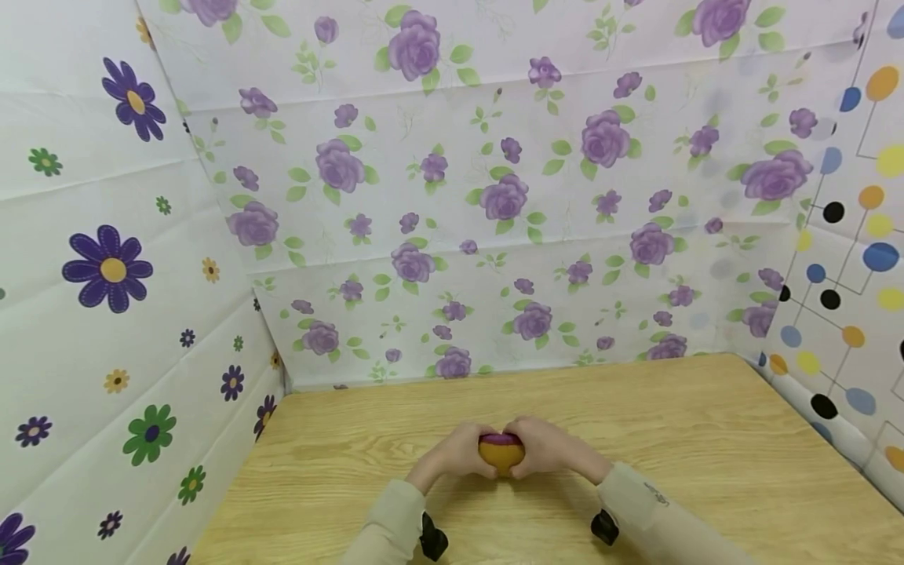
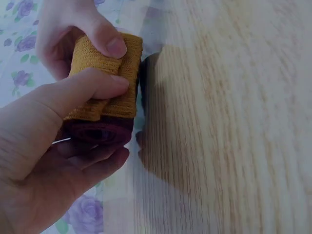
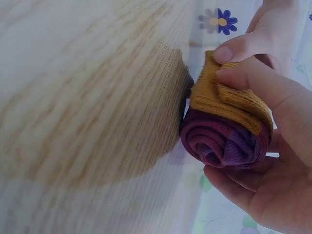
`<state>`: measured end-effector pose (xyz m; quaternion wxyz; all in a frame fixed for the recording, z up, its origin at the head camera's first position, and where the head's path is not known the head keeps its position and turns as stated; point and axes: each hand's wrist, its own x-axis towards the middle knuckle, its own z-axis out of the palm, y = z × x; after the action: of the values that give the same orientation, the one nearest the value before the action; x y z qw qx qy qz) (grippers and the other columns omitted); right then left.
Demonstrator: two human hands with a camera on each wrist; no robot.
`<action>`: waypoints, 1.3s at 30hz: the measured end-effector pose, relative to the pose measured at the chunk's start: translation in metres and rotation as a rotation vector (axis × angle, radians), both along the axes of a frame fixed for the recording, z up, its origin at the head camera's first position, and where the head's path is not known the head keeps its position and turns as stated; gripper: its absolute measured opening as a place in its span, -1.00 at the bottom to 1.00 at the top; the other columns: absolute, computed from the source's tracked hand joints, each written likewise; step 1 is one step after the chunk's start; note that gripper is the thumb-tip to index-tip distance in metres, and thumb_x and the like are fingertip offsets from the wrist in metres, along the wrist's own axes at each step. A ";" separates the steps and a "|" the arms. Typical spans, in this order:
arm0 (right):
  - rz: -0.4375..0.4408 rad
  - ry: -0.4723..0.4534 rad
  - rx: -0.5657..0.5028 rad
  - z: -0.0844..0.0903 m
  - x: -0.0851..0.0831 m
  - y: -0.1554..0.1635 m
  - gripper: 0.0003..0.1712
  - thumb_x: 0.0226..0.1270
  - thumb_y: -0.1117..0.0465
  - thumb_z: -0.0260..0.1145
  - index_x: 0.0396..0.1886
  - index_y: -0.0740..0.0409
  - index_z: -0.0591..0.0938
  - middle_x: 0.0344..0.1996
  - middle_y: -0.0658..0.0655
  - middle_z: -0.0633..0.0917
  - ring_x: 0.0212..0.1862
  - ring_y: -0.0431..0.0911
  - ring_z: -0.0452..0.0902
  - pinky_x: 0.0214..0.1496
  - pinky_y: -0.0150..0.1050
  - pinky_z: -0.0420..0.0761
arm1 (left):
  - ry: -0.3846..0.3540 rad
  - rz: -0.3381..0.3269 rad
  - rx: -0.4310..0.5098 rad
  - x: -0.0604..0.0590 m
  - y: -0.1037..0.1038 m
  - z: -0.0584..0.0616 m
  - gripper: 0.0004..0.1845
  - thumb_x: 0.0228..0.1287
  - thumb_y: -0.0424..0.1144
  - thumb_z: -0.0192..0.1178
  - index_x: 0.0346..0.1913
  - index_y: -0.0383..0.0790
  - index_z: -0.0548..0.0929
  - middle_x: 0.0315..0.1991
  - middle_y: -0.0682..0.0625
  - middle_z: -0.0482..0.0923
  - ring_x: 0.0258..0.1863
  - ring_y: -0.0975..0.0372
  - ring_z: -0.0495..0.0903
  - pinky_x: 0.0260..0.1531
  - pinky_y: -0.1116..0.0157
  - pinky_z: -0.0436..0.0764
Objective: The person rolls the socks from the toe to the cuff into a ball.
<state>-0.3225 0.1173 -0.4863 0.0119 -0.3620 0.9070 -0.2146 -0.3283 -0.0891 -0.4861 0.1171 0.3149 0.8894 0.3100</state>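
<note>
The left hand fills the near view, its thumb curled over a mustard-yellow ribbed knit cuff, fingers cupped beneath; the right hand clasps the same rolled sock bundle from the other side, thumb pressed on the cuff. By my reading the rolling is finished and the cuff is partly folded over; the purple spiral end still shows, so tucking remains. The bundle is a tight purple-and-maroon coil capped in yellow, held just above the light wooden table.

Left hand and right hand: pressed together near the table's front edge, fingers curled, thumbs uppermost, forearms angled inward.
</note>
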 end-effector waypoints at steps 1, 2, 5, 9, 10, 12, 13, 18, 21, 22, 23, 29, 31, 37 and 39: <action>-0.002 -0.007 -0.006 0.000 -0.001 0.001 -0.44 -0.09 0.06 0.54 -0.06 0.18 0.63 -0.26 -0.02 0.65 -0.32 -0.29 0.45 -0.29 -0.40 0.49 | -0.017 -0.002 0.022 0.000 -0.001 0.001 -0.52 -0.07 -0.29 0.50 0.00 -0.21 0.63 -0.22 0.09 0.63 -0.34 0.41 0.51 -0.29 0.45 0.53; 0.001 -0.011 -0.019 0.000 -0.001 0.001 -0.45 -0.09 0.07 0.53 -0.06 0.18 0.63 -0.27 -0.02 0.66 -0.33 -0.30 0.45 -0.30 -0.40 0.48 | -0.034 -0.004 0.043 0.000 -0.003 0.001 -0.51 -0.05 -0.28 0.49 0.02 -0.20 0.62 -0.19 0.08 0.63 -0.32 0.40 0.52 -0.27 0.44 0.54; 0.012 -0.026 -0.065 -0.002 -0.003 0.003 -0.46 -0.10 0.09 0.51 -0.07 0.19 0.63 -0.30 -0.03 0.66 -0.37 -0.32 0.44 -0.34 -0.41 0.48 | -0.089 -0.005 0.107 -0.001 -0.006 0.004 -0.47 -0.01 -0.27 0.48 0.08 -0.21 0.57 -0.11 0.04 0.61 -0.24 0.38 0.54 -0.22 0.43 0.57; 0.016 -0.038 -0.099 -0.003 -0.005 0.004 -0.47 -0.08 0.07 0.50 -0.07 0.17 0.63 -0.33 -0.06 0.66 -0.41 -0.34 0.43 -0.36 -0.43 0.47 | -0.120 0.003 0.142 -0.002 -0.008 0.006 -0.45 0.01 -0.25 0.48 0.11 -0.17 0.55 -0.05 0.04 0.60 -0.17 0.36 0.55 -0.17 0.44 0.57; 0.014 -0.037 -0.103 -0.004 -0.006 0.004 -0.46 -0.09 0.06 0.49 -0.07 0.16 0.63 -0.33 -0.07 0.66 -0.41 -0.35 0.43 -0.37 -0.43 0.47 | -0.122 0.007 0.149 -0.002 -0.008 0.007 -0.45 0.01 -0.25 0.48 0.11 -0.17 0.55 -0.05 0.04 0.60 -0.16 0.35 0.55 -0.16 0.44 0.57; 0.006 -0.045 -0.111 -0.005 -0.007 0.004 -0.47 -0.09 0.05 0.49 -0.07 0.15 0.63 -0.34 -0.07 0.66 -0.42 -0.35 0.44 -0.38 -0.43 0.47 | -0.134 0.019 0.167 -0.002 -0.008 0.006 -0.45 0.01 -0.25 0.48 0.12 -0.14 0.56 -0.04 0.04 0.60 -0.14 0.33 0.55 -0.16 0.43 0.57; 0.000 -0.048 -0.115 -0.005 -0.007 0.004 -0.47 -0.09 0.04 0.49 -0.08 0.16 0.63 -0.34 -0.07 0.66 -0.42 -0.34 0.44 -0.38 -0.43 0.47 | -0.144 0.027 0.180 -0.002 -0.009 0.006 -0.45 0.01 -0.25 0.48 0.12 -0.14 0.56 -0.04 0.04 0.60 -0.14 0.32 0.55 -0.16 0.42 0.57; -0.016 -0.064 -0.157 -0.008 -0.006 0.004 -0.48 -0.07 0.05 0.47 -0.08 0.16 0.63 -0.36 -0.07 0.66 -0.44 -0.34 0.44 -0.41 -0.42 0.48 | -0.214 0.044 0.274 -0.001 -0.011 0.005 -0.43 0.05 -0.28 0.46 0.17 -0.18 0.53 -0.01 -0.01 0.59 -0.10 0.25 0.55 -0.15 0.38 0.59; -0.024 -0.078 -0.184 -0.008 -0.006 0.004 -0.47 -0.03 0.04 0.45 -0.04 0.16 0.62 -0.34 -0.06 0.66 -0.44 -0.34 0.45 -0.42 -0.42 0.48 | -0.238 0.044 0.323 -0.002 -0.013 0.005 -0.37 0.08 -0.27 0.44 0.23 -0.27 0.48 0.02 -0.04 0.58 -0.08 0.22 0.55 -0.13 0.36 0.59; -0.028 -0.083 -0.192 -0.009 -0.006 0.005 -0.47 -0.01 0.04 0.44 -0.02 0.17 0.62 -0.34 -0.06 0.66 -0.44 -0.34 0.45 -0.42 -0.42 0.48 | -0.244 0.044 0.335 -0.002 -0.013 0.005 -0.36 0.09 -0.26 0.43 0.25 -0.28 0.46 0.03 -0.04 0.58 -0.07 0.22 0.54 -0.12 0.36 0.59; -0.034 -0.090 -0.200 -0.009 -0.005 0.005 -0.46 0.00 0.04 0.43 -0.01 0.17 0.61 -0.33 -0.05 0.66 -0.44 -0.33 0.45 -0.42 -0.42 0.48 | -0.249 0.047 0.348 -0.002 -0.014 0.005 -0.35 0.10 -0.25 0.43 0.26 -0.27 0.45 0.04 -0.05 0.58 -0.06 0.22 0.54 -0.10 0.35 0.59; -0.082 -0.133 -0.289 -0.011 -0.005 0.005 -0.47 0.11 0.01 0.39 0.03 0.19 0.58 -0.31 -0.03 0.65 -0.41 -0.29 0.48 -0.41 -0.39 0.52 | -0.309 0.106 0.479 -0.005 -0.012 0.002 -0.35 0.15 -0.19 0.40 0.31 -0.13 0.42 0.17 -0.10 0.52 0.11 0.13 0.53 0.08 0.23 0.57; -0.097 -0.155 -0.331 -0.011 -0.006 0.005 -0.51 0.16 0.00 0.37 0.01 0.18 0.56 -0.32 -0.03 0.64 -0.41 -0.28 0.49 -0.41 -0.38 0.53 | -0.325 0.129 0.529 -0.006 -0.011 0.002 -0.34 0.16 -0.16 0.39 0.32 -0.13 0.41 0.23 -0.12 0.48 0.20 0.07 0.49 0.15 0.18 0.54; -0.107 -0.189 -0.434 -0.009 -0.007 0.004 -0.56 0.24 -0.01 0.34 -0.01 0.15 0.55 -0.31 -0.01 0.64 -0.38 -0.24 0.52 -0.40 -0.35 0.57 | -0.365 0.163 0.643 -0.008 -0.008 0.003 -0.32 0.18 -0.16 0.37 0.35 -0.17 0.39 0.34 -0.13 0.40 0.35 0.04 0.37 0.27 0.19 0.45; -0.109 -0.203 -0.456 -0.008 -0.007 0.004 -0.56 0.27 -0.03 0.33 0.00 0.15 0.55 -0.31 0.01 0.64 -0.37 -0.24 0.53 -0.41 -0.34 0.58 | -0.372 0.160 0.668 -0.009 -0.007 0.003 -0.33 0.20 -0.17 0.36 0.36 -0.20 0.38 0.32 -0.16 0.41 0.30 0.05 0.43 0.22 0.22 0.50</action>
<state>-0.3298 0.1210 -0.4947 0.0096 -0.2824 0.8476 -0.4492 -0.3374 -0.0963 -0.4827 0.1427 0.2041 0.7249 0.6423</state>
